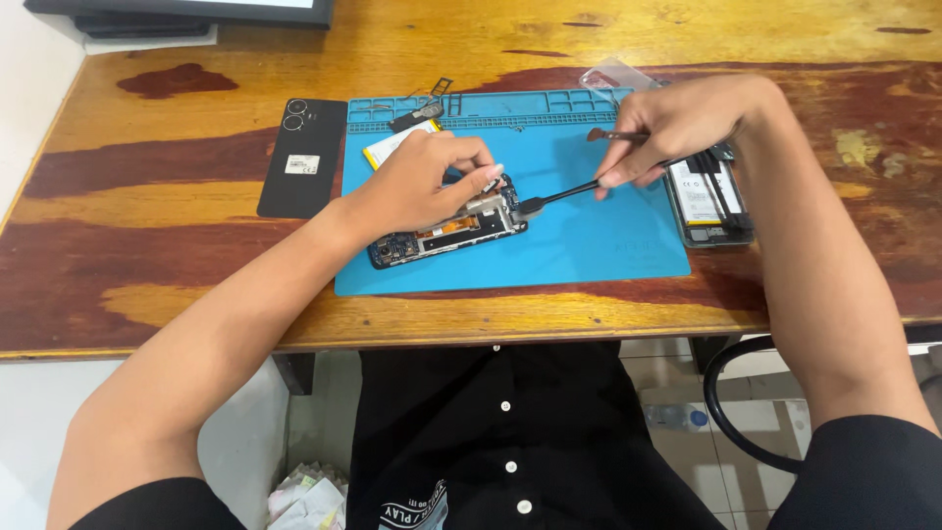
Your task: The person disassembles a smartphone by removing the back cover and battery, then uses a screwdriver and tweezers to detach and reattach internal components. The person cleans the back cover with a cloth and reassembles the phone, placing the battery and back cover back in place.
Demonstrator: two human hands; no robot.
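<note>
A blue circuit board [432, 238] with metal shields lies on a blue work mat [589, 236]. My left hand [427, 177] presses on the board's right end, fingers curled over it. My right hand [677, 123] grips a thin black tool [564, 194] whose tip touches the board's right edge; a small brush [613, 135] also sticks out from the same hand. A yellow-edged flat part [385, 149] shows behind my left hand.
A black phone back cover [302, 157] lies left of the mat. An opened phone body [708, 201] with its battery sits at the mat's right edge. Small parts [420, 113] lie near the mat's top tray. A monitor base [186, 15] stands at the desk's back.
</note>
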